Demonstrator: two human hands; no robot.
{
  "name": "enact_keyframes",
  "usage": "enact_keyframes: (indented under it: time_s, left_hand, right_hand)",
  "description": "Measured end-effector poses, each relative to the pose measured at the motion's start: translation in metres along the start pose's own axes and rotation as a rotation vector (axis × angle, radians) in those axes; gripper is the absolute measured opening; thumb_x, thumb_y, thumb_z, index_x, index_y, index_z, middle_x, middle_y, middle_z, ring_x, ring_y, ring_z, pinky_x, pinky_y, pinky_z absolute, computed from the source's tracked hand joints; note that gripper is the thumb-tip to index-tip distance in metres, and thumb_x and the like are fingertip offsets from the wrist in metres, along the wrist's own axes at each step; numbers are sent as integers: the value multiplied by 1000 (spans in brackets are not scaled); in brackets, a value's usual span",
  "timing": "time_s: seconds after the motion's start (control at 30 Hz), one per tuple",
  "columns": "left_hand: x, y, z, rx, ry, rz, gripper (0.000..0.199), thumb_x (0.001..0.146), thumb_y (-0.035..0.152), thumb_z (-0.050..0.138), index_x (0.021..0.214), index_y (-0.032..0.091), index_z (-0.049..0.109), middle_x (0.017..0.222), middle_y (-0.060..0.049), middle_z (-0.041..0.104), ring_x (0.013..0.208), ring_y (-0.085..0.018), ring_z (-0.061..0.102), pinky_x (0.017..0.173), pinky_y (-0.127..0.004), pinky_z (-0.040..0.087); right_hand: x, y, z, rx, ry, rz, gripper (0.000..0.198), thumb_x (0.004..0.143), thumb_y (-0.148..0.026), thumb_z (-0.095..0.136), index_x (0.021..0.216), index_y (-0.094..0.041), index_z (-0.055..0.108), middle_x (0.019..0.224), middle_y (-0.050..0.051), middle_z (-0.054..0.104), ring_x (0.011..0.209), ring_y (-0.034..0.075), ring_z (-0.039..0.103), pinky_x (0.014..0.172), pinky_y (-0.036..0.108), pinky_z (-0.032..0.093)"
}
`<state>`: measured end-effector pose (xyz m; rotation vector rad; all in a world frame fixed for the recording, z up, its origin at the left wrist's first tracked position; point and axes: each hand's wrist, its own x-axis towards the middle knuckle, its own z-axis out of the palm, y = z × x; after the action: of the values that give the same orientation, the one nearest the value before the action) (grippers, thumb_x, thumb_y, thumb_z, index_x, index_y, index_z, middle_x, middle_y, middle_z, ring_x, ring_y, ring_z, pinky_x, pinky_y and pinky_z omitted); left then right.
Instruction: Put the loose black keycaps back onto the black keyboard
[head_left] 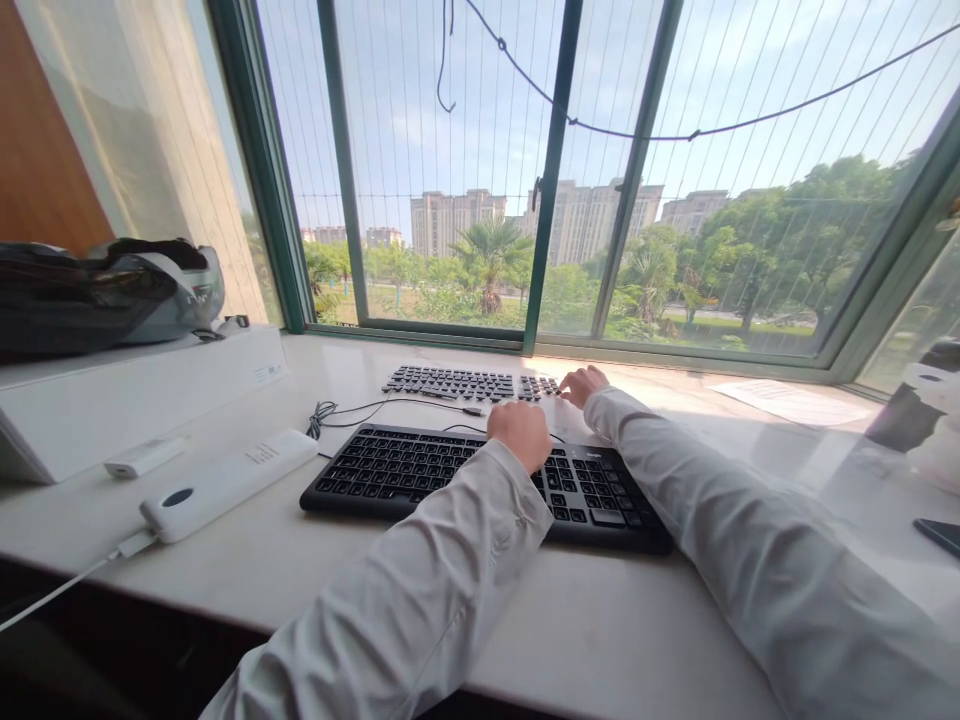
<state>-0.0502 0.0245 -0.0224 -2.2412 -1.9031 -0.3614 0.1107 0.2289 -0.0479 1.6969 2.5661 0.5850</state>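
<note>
A black keyboard (420, 470) lies on the white counter in front of me, its cells showing as dark squares with light edges. Behind it, small black keycaps (450, 382) are laid out in rows like a keyboard, with a separate block at the right. My left hand (520, 435) is over the keyboard's right half, closed with the back of the hand towards me; its fingertips and anything in them are hidden. Farther back, my right hand (585, 384) has its fingers bent together, tips at the right edge of the keycap block, on a keycap as far as I can see.
A dark cable (360, 408) curls behind the keyboard. To the left are a white device (232, 480) with a cord, a small white piece (146, 457) and a white box (142, 390) under a dark bag (105, 295). Paper (787, 400) and a phone (941, 535) lie right.
</note>
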Motion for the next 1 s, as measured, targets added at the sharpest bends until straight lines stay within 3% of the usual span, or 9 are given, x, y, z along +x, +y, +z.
enact_keyframes:
  time_s: [0.13,0.43,0.6,0.77,0.9,1.0]
  left_hand:
    - [0,1,-1,-17,11,16,31,84,26,44,91,12,71,92,-16,69,89,-27,65,74,-36,49]
    - [0,1,-1,-22,50,18,32,85,29,43,90,12,71,89,-16,68,89,-26,65,77,-35,49]
    - [-1,3,-6,-49,98,14,36,86,32,40,93,14,71,87,-15,68,88,-26,64,77,-36,49]
    - [2,6,-1,-219,75,-8,39,85,45,43,89,20,73,86,-10,71,88,-24,65,78,-33,49]
    - [5,8,5,-524,-44,140,43,83,54,47,90,21,73,73,-3,72,79,-18,66,77,-27,49]
    - [4,9,5,-672,-94,239,42,76,56,58,92,20,73,75,-1,73,72,-15,66,73,-25,49]
  right_hand:
    - [-2,-3,-4,-37,31,-12,26,87,-32,50,94,-22,74,100,11,71,95,23,61,90,37,33]
    - [-28,-1,-25,-55,128,-74,33,88,-25,43,90,-18,74,88,11,73,79,21,62,89,38,28]
    - [-86,-3,-49,-6,197,-137,38,92,-34,37,99,-21,73,92,7,73,81,19,60,88,36,25]
    - [-162,-9,-66,199,323,-208,32,88,-40,47,90,-24,75,69,3,70,65,15,56,80,35,25]
    - [-198,-14,-70,286,375,-228,29,87,-39,50,83,-25,75,65,1,68,62,13,54,80,34,24]
    - [-207,-17,-70,292,385,-247,26,86,-37,52,80,-25,74,63,0,67,64,13,54,82,33,24]
